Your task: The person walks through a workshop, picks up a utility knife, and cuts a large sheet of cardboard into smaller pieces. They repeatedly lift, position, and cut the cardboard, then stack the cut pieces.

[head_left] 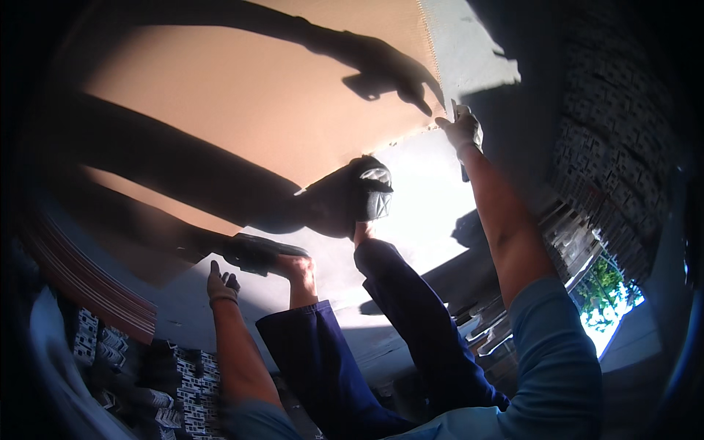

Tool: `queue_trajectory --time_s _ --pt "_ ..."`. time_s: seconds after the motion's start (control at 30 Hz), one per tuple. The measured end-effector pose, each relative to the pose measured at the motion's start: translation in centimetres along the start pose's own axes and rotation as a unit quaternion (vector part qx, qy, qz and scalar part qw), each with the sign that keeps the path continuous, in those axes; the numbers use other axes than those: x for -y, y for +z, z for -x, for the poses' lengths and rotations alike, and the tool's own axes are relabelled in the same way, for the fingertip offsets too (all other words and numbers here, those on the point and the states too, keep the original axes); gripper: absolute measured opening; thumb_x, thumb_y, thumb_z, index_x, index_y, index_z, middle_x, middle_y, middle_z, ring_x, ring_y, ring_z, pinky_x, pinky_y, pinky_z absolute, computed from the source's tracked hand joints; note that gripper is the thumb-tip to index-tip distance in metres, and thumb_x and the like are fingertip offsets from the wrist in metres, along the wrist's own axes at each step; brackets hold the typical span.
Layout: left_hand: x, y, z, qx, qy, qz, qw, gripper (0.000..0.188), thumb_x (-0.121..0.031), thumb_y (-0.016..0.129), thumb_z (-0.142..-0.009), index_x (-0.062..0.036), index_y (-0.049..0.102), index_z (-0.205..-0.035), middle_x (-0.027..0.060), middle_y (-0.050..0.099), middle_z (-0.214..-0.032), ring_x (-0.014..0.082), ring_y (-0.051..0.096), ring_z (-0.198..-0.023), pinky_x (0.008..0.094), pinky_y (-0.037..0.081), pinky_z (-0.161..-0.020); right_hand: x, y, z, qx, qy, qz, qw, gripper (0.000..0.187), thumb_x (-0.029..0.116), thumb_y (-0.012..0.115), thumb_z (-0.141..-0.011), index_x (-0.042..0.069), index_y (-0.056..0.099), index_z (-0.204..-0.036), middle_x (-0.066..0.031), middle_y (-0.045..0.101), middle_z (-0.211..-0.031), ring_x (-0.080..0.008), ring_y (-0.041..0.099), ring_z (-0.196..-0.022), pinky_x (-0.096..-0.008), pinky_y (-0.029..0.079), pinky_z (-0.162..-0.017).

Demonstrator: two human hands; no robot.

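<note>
My right hand [462,130], in a pale glove, is at the corner of a large tan sheet [242,95] spread on the floor. It is closed around a slim tool [464,174] with a pale, flat upper end and a dark lower end; its exact kind is unclear. The fingers reach toward the sheet's stitched-looking right edge. My left hand [222,284], also gloved, is held over the floor near my left foot, fingers apart and nothing visible in it. My dark sandals [374,192] stand at the sheet's near edge.
Bright sunlight falls on the grey floor [425,183] beside the sheet, with my long shadow across it. A striped brown mat [95,271] lies at left. Patterned material [194,381] is at lower left, more [623,125] at right. Stacked pieces [499,330] stand near an opening showing greenery [605,293].
</note>
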State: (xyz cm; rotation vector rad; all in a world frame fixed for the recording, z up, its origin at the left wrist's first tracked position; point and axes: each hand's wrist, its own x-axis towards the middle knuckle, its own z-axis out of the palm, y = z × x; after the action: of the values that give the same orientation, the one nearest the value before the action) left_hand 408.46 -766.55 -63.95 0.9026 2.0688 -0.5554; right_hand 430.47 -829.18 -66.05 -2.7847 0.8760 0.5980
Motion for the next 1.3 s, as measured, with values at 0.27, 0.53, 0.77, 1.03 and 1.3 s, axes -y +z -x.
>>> queue_trajectory --time_s 0.27,0.53,0.77,1.03,1.3 --pt "8.5 -14.9 16.5 0.010 0.024 -0.194 0.981 0.056 -0.042 0.061 -0.086 -0.0107 0.042 -0.129 0.0154 0.046 -0.121 0.0348 0.059 -0.077 0.0452 0.052 -0.059 -2.9 -11.0 12.4 0.203 0.083 -0.037 0.975 0.024 0.030 0.061 -0.082 0.009 0.063 -0.092 -0.0169 0.066 -0.094 -0.0360 0.061 -0.093 -0.0445 0.047 -0.079" --pt "12.0 -27.1 35.4 0.063 0.068 -0.266 0.960 0.048 -0.031 0.065 -0.081 -0.0027 0.052 -0.117 0.0165 0.056 -0.103 0.0303 0.062 -0.065 0.0398 0.055 -0.054 -8.0 -28.4 25.8 0.364 0.177 -0.255 0.878 0.011 0.017 0.056 -0.084 0.007 0.061 -0.084 -0.0043 0.060 -0.065 -0.0141 0.055 -0.046 -0.0298 0.047 -0.041" --pt "9.4 -30.0 41.0 0.158 0.116 -0.198 0.961 0.049 -0.036 0.060 -0.087 -0.0052 0.046 -0.123 0.0178 0.057 -0.108 0.0348 0.063 -0.070 0.0469 0.054 -0.059 -10.2 -38.7 28.6 0.308 0.210 -0.324 0.870 0.009 0.013 0.055 -0.081 0.010 0.064 -0.082 -0.0058 0.061 -0.065 -0.0169 0.060 -0.050 -0.0326 0.049 -0.041" --pt "4.4 -30.8 49.0 0.167 0.181 -0.110 0.963 0.038 -0.031 0.066 -0.084 -0.0045 0.057 -0.110 0.0116 0.062 -0.094 0.0284 0.064 -0.061 0.0375 0.053 -0.051 2.0 -48.6 20.7 0.229 0.092 -0.335 0.909 0.017 0.007 0.048 -0.078 0.007 0.065 -0.082 -0.0075 0.062 -0.068 -0.0177 0.057 -0.044 -0.0314 0.046 -0.037" --pt "-15.1 -30.0 52.0 0.207 0.192 -0.057 0.958 0.043 -0.034 0.064 -0.086 -0.0079 0.053 -0.119 0.0115 0.060 -0.099 0.0289 0.063 -0.069 0.0414 0.052 -0.062 25.2 -60.3 14.8 0.212 0.035 -0.368 0.904 0.017 0.021 0.057 -0.084 0.005 0.058 -0.090 -0.0095 0.061 -0.071 -0.0163 0.052 -0.043 -0.0301 0.044 -0.038"
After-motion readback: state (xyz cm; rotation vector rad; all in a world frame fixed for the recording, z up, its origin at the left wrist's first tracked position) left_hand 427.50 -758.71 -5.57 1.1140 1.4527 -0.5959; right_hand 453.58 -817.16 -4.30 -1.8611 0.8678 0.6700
